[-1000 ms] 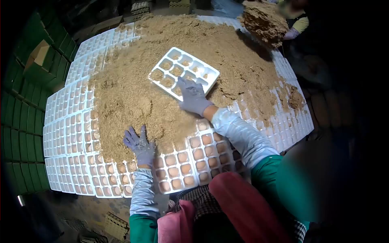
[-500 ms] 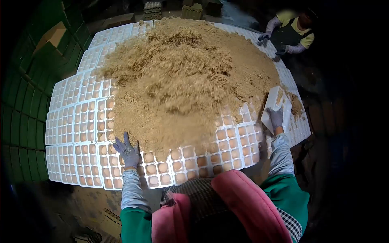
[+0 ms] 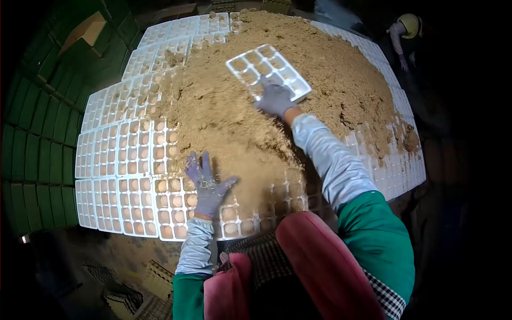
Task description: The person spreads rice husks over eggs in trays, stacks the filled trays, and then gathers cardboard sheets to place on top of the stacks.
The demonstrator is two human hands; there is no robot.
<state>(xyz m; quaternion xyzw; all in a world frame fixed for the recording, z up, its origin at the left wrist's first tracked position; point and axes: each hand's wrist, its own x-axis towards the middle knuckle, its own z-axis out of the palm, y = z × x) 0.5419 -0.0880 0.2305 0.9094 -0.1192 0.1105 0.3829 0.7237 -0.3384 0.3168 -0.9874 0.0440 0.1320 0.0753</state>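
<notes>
My right hand (image 3: 276, 100), gloved in grey, grips the near side of a white compartment tray (image 3: 302, 94) over the upper part of a tan sawdust-like heap (image 3: 346, 74). The open compartments of this tray face up. My left hand (image 3: 209, 184), also gloved and dusted with the loose material, has its fingers spread at the heap's near left edge, above the egg trays. Brown and pale eggs (image 3: 177, 201) fill the white egg trays (image 3: 156, 209) around that hand. Loose material blurs the area between both hands and partly covers several trays.
More white trays line the table's right edge (image 3: 408, 106) and far left. Green stacked boxes (image 3: 37, 112) and an open carton (image 3: 88, 33) stand at left. Another person (image 3: 408, 29) bends down beyond the far right corner. Egg-carton pieces (image 3: 157, 277) lie on the floor.
My right hand has carried the white tray from the right edge leftward and away over the heap. My left hand has shifted right. The other person has moved back from the table and bent down.
</notes>
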